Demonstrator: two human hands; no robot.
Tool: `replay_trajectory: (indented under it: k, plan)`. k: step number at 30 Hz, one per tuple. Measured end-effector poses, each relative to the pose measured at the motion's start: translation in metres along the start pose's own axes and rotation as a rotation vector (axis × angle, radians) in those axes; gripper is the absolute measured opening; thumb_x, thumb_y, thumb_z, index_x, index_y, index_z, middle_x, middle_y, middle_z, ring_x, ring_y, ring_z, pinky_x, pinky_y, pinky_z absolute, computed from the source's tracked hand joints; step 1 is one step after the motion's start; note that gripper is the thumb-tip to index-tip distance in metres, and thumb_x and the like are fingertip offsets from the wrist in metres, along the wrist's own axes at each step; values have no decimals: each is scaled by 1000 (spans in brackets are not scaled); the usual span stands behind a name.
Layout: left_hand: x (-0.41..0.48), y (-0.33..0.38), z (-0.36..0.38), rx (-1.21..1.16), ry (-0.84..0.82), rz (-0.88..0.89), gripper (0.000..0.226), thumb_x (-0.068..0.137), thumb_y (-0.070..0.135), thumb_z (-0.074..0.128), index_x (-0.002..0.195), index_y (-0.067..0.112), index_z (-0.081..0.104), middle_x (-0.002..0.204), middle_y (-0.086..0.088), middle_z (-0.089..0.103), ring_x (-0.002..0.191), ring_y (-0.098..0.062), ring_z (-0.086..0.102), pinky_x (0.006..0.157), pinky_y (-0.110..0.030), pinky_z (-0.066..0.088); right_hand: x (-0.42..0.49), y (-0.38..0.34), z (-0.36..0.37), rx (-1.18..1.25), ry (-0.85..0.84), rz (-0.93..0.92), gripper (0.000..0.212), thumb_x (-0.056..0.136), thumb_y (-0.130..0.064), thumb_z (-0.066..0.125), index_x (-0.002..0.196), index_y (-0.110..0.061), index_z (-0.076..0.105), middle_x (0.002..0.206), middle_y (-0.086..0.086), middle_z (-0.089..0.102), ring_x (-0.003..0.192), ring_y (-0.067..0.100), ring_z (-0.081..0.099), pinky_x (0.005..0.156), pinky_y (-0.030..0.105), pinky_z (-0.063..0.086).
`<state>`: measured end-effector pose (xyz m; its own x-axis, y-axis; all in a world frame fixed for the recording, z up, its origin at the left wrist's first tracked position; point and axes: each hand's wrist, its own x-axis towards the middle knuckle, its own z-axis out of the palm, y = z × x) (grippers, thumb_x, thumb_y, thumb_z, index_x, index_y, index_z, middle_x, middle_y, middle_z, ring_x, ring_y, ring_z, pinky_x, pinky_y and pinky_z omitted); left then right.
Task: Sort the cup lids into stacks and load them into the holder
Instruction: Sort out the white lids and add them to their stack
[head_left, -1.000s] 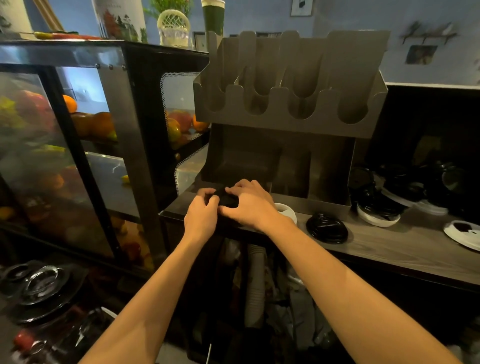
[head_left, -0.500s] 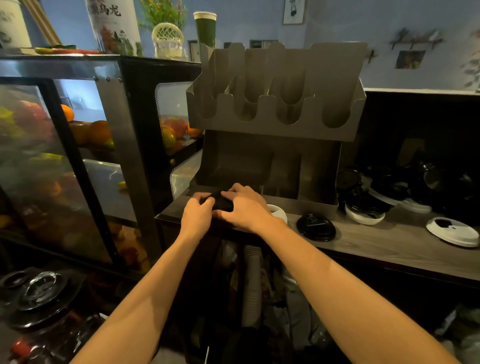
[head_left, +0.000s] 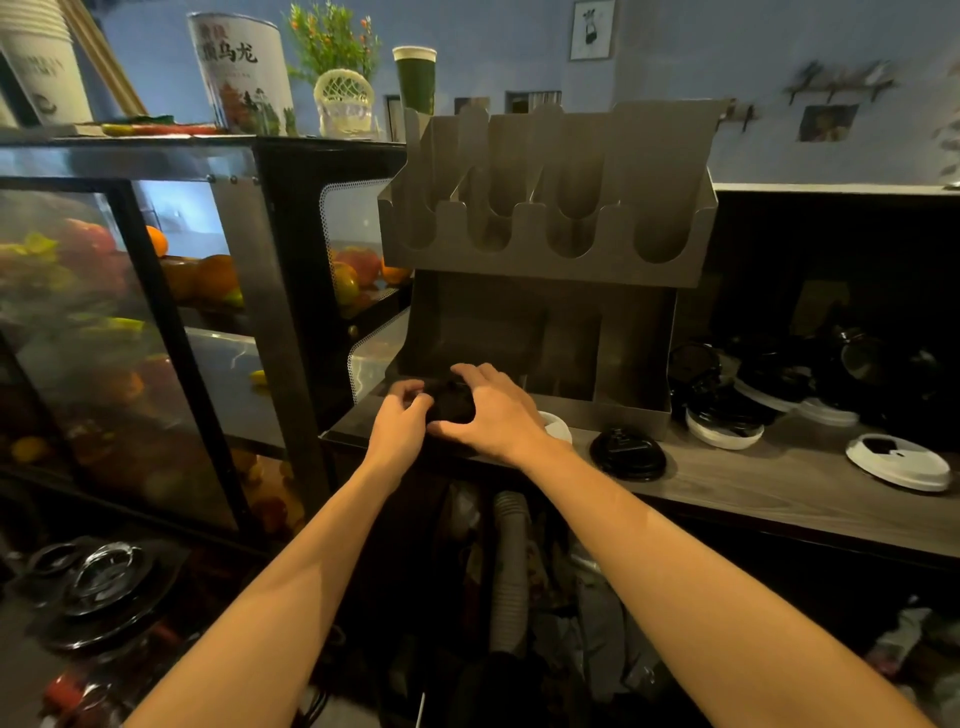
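A stack of black lids (head_left: 453, 402) sits at the left end of the wooden counter (head_left: 779, 480). My left hand (head_left: 399, 423) grips its left side and my right hand (head_left: 493, 410) curls over its top and right side. Behind them stands the grey metal lid holder (head_left: 545, 260), its four upper slots showing no lids. A white lid (head_left: 557, 423) peeks out beside my right wrist. One black lid (head_left: 627, 452) lies flat just right of it. A heap of black and white lids (head_left: 737, 410) lies further right, and a single white lid (head_left: 898, 461) near the right edge.
A glass-fronted fruit display case (head_left: 156, 332) stands to the left, touching the counter's end. On top of it are a tea tin (head_left: 241, 73), a green cup (head_left: 415, 78) and a small plant. Hoses and clutter fill the space under the counter.
Both hands have stayed on the black lid stack, with my right fingers shifting slightly over it. The camera has tilted so the holder sits lower in view.
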<state>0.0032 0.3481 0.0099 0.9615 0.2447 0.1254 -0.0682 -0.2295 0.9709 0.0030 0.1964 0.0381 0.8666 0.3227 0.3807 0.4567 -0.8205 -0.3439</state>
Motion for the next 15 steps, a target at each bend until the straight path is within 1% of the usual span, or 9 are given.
replay_trajectory:
  k: [3, 6, 9, 12, 15]
  plan:
    - [-2, 1, -2, 3, 27, 43, 35, 103, 27, 53, 138, 23, 54, 129, -1, 59, 119, -18, 58, 98, -35, 51, -4, 5, -1, 27, 21, 26, 77, 86, -61, 67, 149, -27, 38, 139, 0, 50, 126, 20, 48, 98, 36, 45]
    - [-5, 7, 0, 11, 32, 169, 33, 102, 25, 56, 135, 25, 56, 130, 5, 59, 122, -13, 57, 100, -31, 48, -10, 13, -6, 84, 62, 51, 66, 90, -58, 63, 145, -28, 44, 136, -4, 53, 123, 17, 49, 96, 36, 47]
    - [-6, 18, 10, 63, 25, 303, 27, 102, 25, 57, 128, 31, 56, 128, 11, 59, 123, -8, 55, 106, -33, 44, -16, 21, -16, 142, 143, 84, 55, 93, -56, 61, 139, -29, 51, 131, -7, 56, 120, 13, 53, 93, 34, 49]
    - [-12, 32, 25, 29, -17, 376, 27, 101, 21, 59, 127, 29, 58, 122, 14, 61, 117, -1, 57, 102, -26, 44, -24, 33, -33, 199, 227, 123, 43, 96, -50, 59, 132, -28, 56, 122, -9, 60, 111, 9, 57, 86, 30, 49]
    - [-23, 46, 45, -31, -82, 419, 26, 101, 18, 60, 125, 27, 58, 118, 15, 63, 112, 2, 59, 96, -18, 45, -38, 50, -50, 262, 311, 147, 35, 97, -45, 60, 127, -26, 59, 112, -11, 61, 100, 7, 58, 84, 30, 50]
